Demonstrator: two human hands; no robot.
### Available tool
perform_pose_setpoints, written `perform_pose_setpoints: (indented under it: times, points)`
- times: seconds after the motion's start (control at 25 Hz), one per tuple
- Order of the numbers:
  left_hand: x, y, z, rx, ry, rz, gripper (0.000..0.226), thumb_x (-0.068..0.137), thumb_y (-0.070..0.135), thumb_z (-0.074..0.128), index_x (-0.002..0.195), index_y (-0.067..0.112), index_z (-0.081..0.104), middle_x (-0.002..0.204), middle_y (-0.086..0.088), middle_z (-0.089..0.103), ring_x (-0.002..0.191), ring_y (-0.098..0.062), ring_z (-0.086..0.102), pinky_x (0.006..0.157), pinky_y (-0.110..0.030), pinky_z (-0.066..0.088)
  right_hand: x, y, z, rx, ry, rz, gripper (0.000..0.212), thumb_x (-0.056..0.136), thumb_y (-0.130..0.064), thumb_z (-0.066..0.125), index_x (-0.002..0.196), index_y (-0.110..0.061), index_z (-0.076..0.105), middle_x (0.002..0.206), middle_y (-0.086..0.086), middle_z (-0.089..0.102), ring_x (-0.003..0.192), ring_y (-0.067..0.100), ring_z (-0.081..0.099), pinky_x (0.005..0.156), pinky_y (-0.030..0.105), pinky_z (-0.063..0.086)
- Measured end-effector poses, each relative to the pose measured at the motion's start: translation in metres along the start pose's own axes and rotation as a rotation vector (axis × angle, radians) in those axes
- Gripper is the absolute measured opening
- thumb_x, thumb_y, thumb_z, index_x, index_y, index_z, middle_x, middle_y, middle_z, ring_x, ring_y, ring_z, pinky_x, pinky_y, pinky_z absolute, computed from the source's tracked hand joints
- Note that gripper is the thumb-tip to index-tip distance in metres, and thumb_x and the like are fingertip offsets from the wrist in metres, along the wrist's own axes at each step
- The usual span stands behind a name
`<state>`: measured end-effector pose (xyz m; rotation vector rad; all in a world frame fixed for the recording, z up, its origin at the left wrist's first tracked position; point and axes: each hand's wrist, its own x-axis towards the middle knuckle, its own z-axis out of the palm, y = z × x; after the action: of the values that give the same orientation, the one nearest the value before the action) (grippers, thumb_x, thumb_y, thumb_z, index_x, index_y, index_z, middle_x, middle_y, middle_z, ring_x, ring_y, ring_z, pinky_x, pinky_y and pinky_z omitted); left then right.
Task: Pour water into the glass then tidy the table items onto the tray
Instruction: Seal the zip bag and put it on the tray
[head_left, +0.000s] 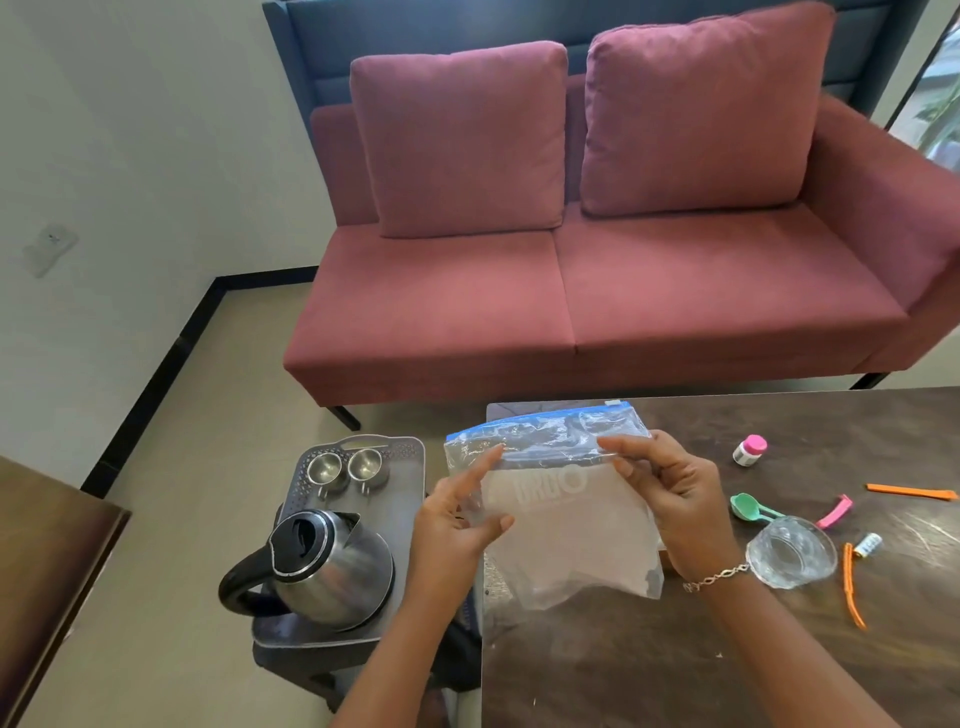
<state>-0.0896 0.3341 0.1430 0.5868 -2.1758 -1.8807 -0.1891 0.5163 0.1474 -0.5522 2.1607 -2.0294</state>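
zip bag (566, 540) above table (779, 654) — left hand (457, 525) pinches its side, right hand (670, 499) pinches top

Soft, bright daylight is lighting the scene evenly; the glazed strip (943, 104) at the upper right edge is overexposing. Glare is streaking the dark brown glossy tabletop (597, 675) and the rounded polished steel kettle (337, 571). Shadows are falling faint. Wide-angle distortion is bending the black skirting board (153, 384) on the left. The clear plastic zip bag with the blue seal (561, 530) is rendering slightly soft.
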Motion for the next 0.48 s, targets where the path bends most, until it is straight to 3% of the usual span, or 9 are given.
perform_pose_setpoints:
  times: [0.08, 0.2, 0.28, 0.4, 0.48]
  points:
    - [0.000, 0.002, 0.002, -0.035, 0.054, -0.003, 0.061, 0.070, -0.013, 0.068, 0.110, 0.032, 0.065, 0.093, 0.021, 0.070, 0.065, 0.001, 0.053, 0.076, -0.019, 0.052, 0.000, -0.003, -0.003, -0.022, -0.069, 0.015, 0.042, 0.075, 0.006, 0.066, 0.102, -0.026, 0.067, 0.089, 0.012, 0.057, 0.082, 0.002, 0.059, 0.078, 0.023, 0.051]
    - [0.005, 0.002, -0.001, -0.061, 0.119, -0.031, 0.054, 0.071, -0.013, 0.068, 0.098, 0.034, 0.071, 0.086, 0.002, 0.070, 0.072, -0.019, 0.059, 0.085, -0.041, 0.053, 0.002, 0.002, -0.009, -0.237, -0.149, -0.029, 0.054, 0.069, 0.006, 0.073, 0.108, -0.027, 0.058, 0.090, 0.003, 0.052, 0.090, 0.003, 0.056, 0.084, 0.020, 0.049]
    - [0.007, 0.002, -0.003, 0.000, 0.177, -0.034, 0.049, 0.070, -0.007, 0.072, 0.086, 0.039, 0.072, 0.093, -0.006, 0.069, 0.080, -0.026, 0.063, 0.087, -0.045, 0.052, 0.003, 0.008, -0.009, -0.390, -0.108, -0.098, 0.051, 0.069, 0.007, 0.073, 0.108, -0.023, 0.060, 0.083, -0.003, 0.051, 0.086, 0.000, 0.054, 0.076, 0.015, 0.048]
    - [0.008, 0.005, -0.002, 0.141, 0.234, 0.038, 0.042, 0.069, -0.003, 0.074, 0.081, 0.037, 0.068, 0.089, -0.003, 0.068, 0.091, -0.019, 0.060, 0.084, -0.021, 0.046, 0.003, 0.016, -0.006, -0.477, -0.036, -0.208, 0.030, 0.070, -0.002, 0.069, 0.099, -0.009, 0.070, 0.072, -0.003, 0.048, 0.076, -0.007, 0.050, 0.065, 0.009, 0.045]
    - [0.007, 0.009, -0.003, 0.253, 0.233, 0.102, 0.035, 0.070, 0.002, 0.074, 0.077, 0.036, 0.068, 0.081, 0.006, 0.065, 0.092, -0.013, 0.052, 0.077, -0.013, 0.038, 0.004, 0.019, -0.004, -0.509, -0.016, -0.256, 0.024, 0.069, -0.008, 0.065, 0.090, -0.005, 0.073, 0.069, 0.000, 0.046, 0.072, -0.008, 0.048, 0.063, 0.004, 0.040]
